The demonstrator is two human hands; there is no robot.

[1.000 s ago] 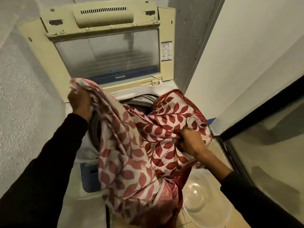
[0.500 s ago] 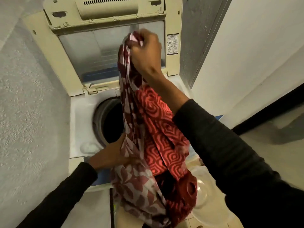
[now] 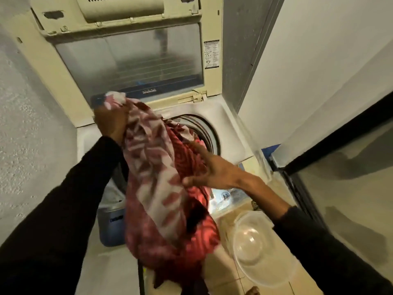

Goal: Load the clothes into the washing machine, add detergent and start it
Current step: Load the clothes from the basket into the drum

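Observation:
A long red-and-white leaf-patterned cloth [image 3: 157, 188] hangs in front of the top-loading washing machine [image 3: 229, 118], whose lid [image 3: 131, 60] stands raised. My left hand [image 3: 110, 122] grips the cloth's upper end, bunched, just left of the drum opening [image 3: 206, 133]. My right hand [image 3: 210, 169] lies with straight, spread fingers against the cloth's right side, over the drum's near rim. The cloth's upper part drapes across the drum mouth; its lower part dangles down past the machine's front. The inside of the drum is mostly hidden by the cloth.
A clear plastic basin [image 3: 261, 248] sits on the tiled floor at the lower right. The machine's blue front panel [image 3: 110, 228] shows at the lower left. A rough wall [image 3: 32, 124] closes the left side; a black-framed glass door [image 3: 340, 177] stands on the right.
My right hand let go of the cloth's top and dropped to its side with open fingers. My left hand rose from the cloth's lower part and now grips the upper end.

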